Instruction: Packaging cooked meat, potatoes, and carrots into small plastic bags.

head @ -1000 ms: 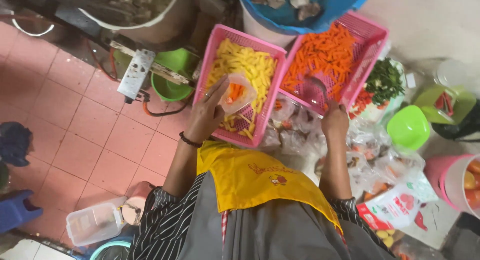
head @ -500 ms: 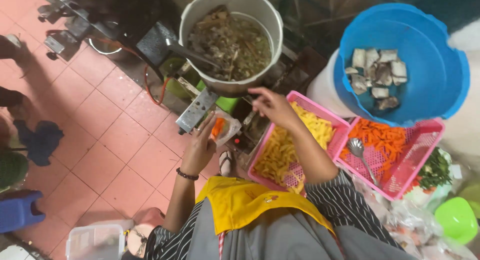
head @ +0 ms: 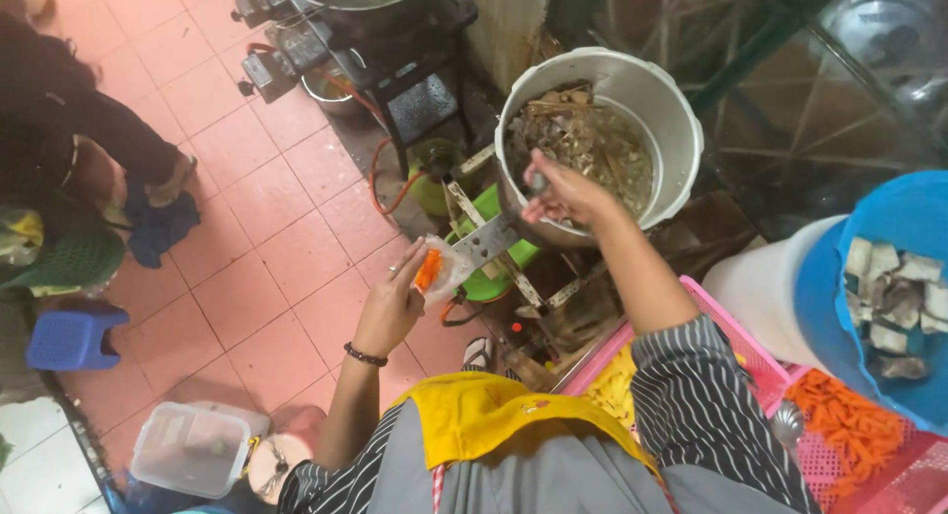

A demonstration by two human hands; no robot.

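A small clear plastic bag with orange pieces inside (head: 434, 270) is pinched between the fingers of the left hand (head: 393, 302), which is closed on it, just left of the large pale metal stock pot (head: 671, 119). The pot is filled with murky broth, bones and dark scraps. Over the near rim of the pot the right hand (head: 561, 190) is held, its fingers curled together around what looks like a utensil handle; the tool itself cannot be made out clearly. Below the pot and beside the bag, a green plastic bowl (head: 484, 277) and a flat metal slicer (head: 486, 239) are seen. To the right of the pot a blue plastic tub holding grey-white chunks (head: 839, 277) rests on a white bucket (head: 760, 297). Below the pot, pink plastic baskets (head: 760, 371) hold yellow strips and orange carrot shreds. The floor left of the pot is laid with pinkish-red square tiles (head: 247, 267). On it, far left of the pot, a small blue stool (head: 69, 338) stands, and a clear lidded plastic box (head: 190, 450) lies lower down. Behind the pot a dark gas burner stand (head: 415, 89) is set.
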